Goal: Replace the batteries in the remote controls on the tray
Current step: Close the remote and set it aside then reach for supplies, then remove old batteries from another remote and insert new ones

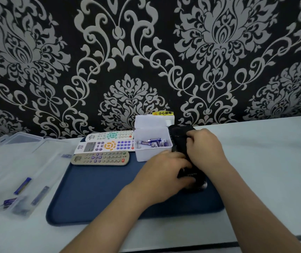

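A dark blue tray (95,190) lies on the table. At its back left lie three remotes: a white one with green buttons (109,135), a white one with orange buttons (105,146) and a beige one (100,157). A white open box (151,154) at the tray's back holds several blue batteries (153,142). Right of the box, both hands hold a black remote (179,143). My left hand (166,170) grips its near end and my right hand (204,147) grips its far half. Most of the black remote is hidden by the hands.
A clear plastic box (18,172) with its lid open lies left of the tray, with a few blue batteries (23,185) in it. A patterned black and grey wall stands right behind the table. A white socket with a yellow label (164,114) sits behind the battery box.
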Tool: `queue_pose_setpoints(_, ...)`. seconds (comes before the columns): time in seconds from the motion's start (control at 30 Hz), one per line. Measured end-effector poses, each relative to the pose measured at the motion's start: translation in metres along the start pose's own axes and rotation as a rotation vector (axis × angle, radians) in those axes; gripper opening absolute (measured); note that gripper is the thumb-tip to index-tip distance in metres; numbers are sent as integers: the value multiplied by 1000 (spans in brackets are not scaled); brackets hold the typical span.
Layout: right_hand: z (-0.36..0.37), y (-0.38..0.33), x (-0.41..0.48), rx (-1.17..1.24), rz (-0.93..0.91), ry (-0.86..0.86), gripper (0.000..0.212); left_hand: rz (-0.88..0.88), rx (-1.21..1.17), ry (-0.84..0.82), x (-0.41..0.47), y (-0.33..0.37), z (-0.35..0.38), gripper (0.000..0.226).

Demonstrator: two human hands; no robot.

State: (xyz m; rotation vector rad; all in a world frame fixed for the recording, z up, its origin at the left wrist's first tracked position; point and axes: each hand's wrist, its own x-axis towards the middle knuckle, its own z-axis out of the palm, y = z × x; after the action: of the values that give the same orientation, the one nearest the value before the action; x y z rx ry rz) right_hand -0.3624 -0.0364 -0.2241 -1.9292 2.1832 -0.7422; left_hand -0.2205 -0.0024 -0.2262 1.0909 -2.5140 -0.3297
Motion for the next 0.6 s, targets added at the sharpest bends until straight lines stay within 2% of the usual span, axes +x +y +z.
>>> queue_pose_setpoints(0.07, 0, -1, 0, -10, -36, 20, 28, -5, -67, 69, -1, -1, -8, 21)
queue_pose_setpoints(0.13, -3, -6, -1, 48, -65, 108, 30, -71, -86, 168, -4, -5, -23, 24)
queue_pose_setpoints(0.23, -13, -20, -5, 211, -104, 245, 31, -280, -58, 295, -12, -23, -51, 30)
queue_pose_setpoints(0.3, -18, -35, -12, 315, -169, 285, 29, -446, 9, 316, -21, -47, -70, 31)
queue_pose_setpoints(0.37, -17, -53, -20, 369, -260, 256, 27, -593, 125, 225, -34, -73, -82, 35)
queue_pose_setpoints(0.47, -5, -74, -30, 322, -396, 98, 29, -702, 233, -37, -49, -100, -82, 43)
queue_pose_setpoints(0.6, 17, -98, -39, 163, -538, -145, 35, -628, 241, -107, -61, -108, -83, 26)
